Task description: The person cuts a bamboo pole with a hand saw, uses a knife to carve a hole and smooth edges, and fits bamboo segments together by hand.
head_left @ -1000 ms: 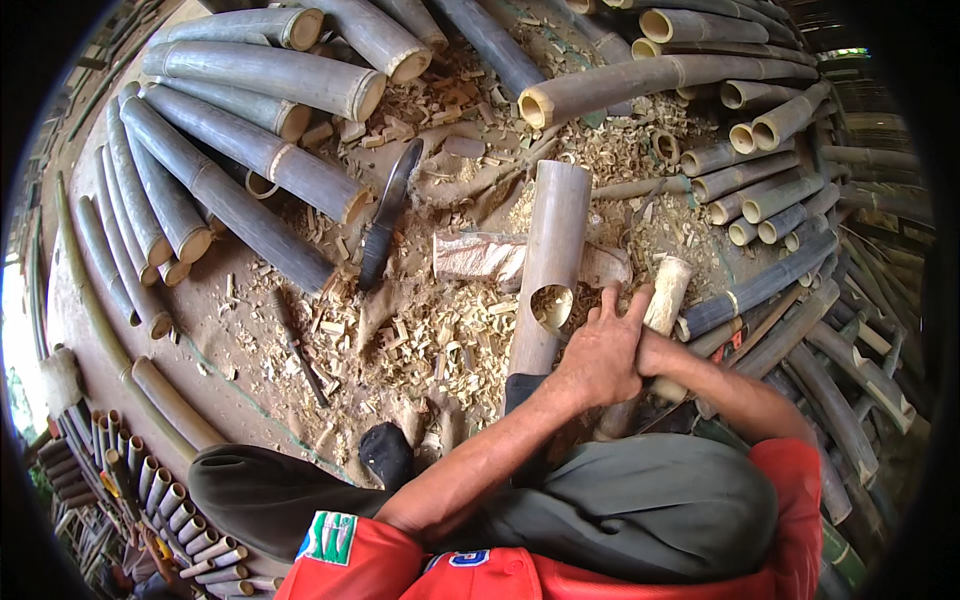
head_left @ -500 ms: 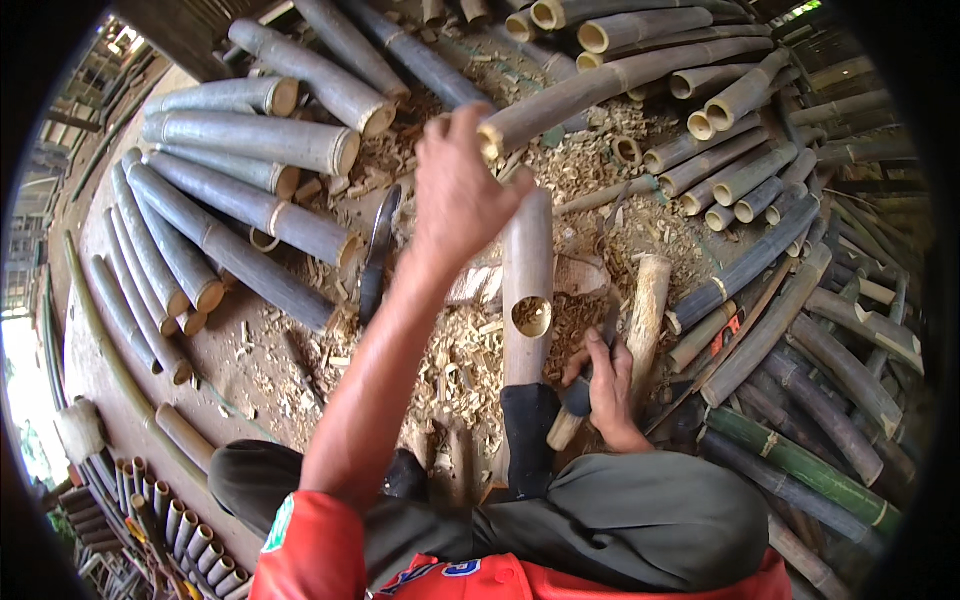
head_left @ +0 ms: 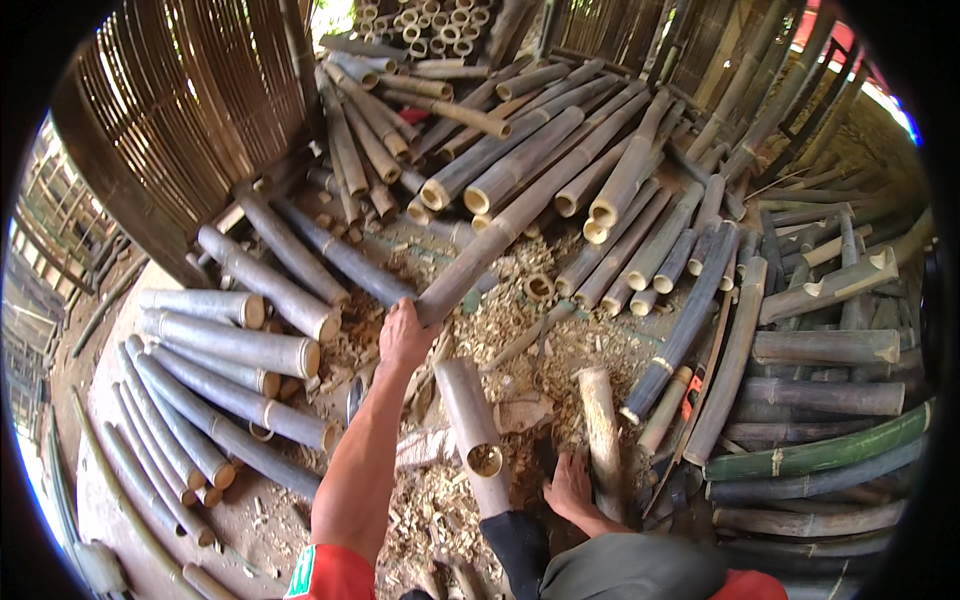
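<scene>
My left hand reaches far forward, its fingers wrapped round the near end of a long bamboo pole. The pole slants away to the far right over other bamboo. Low in front of me, my right hand is at the shavings with its fingers bent, against a dark object too shaded to name. A peeled bamboo piece stands close to its right. On its left, a bamboo tube with a round hole leans toward my dark-covered foot.
Several cut bamboo tubes lie at the left, and more bamboo poles are piled at the far side. A green bamboo pole lies among others at the right. Wood shavings cover the middle ground. A slatted wall stands behind.
My left hand has closed on the end of the long bamboo pole. The view has tilted up toward the far pile. My right hand stays low by the peeled bamboo piece.
</scene>
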Action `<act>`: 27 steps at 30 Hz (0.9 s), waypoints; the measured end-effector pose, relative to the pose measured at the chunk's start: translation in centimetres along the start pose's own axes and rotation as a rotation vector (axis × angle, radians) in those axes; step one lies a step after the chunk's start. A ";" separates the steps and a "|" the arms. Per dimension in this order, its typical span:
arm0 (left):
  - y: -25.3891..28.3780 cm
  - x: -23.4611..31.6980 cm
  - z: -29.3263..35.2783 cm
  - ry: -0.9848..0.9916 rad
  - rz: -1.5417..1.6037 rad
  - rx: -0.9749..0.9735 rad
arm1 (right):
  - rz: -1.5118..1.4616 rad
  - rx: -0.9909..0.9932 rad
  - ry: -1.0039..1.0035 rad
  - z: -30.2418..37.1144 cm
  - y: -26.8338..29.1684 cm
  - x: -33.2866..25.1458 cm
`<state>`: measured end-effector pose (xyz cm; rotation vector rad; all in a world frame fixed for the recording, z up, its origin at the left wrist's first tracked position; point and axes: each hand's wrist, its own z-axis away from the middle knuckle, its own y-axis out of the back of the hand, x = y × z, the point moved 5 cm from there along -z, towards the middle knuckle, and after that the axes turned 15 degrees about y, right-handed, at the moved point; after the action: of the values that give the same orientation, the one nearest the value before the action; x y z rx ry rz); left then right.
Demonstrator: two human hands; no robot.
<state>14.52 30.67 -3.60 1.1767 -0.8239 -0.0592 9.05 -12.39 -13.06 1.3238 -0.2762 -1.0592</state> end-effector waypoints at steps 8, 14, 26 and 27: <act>11.1 1.8 8.7 0.088 0.443 -0.376 | -0.544 0.399 0.016 -7.4 7.8 3.5; 15.6 -7.6 23.2 0.299 0.598 -0.786 | -1.793 0.268 0.081 -20.7 17.9 -4.3; 9.6 -9.3 36.5 0.184 -0.067 -0.674 | -1.746 0.450 0.085 -18.5 21.4 -9.3; 8.3 -9.8 36.4 0.192 -0.075 -0.671 | -1.634 0.484 0.134 -17.4 23.5 -10.1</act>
<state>-17.26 9.73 2.88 0.5660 -0.5243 -0.2604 26.90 3.80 6.34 2.0365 0.8937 -2.2894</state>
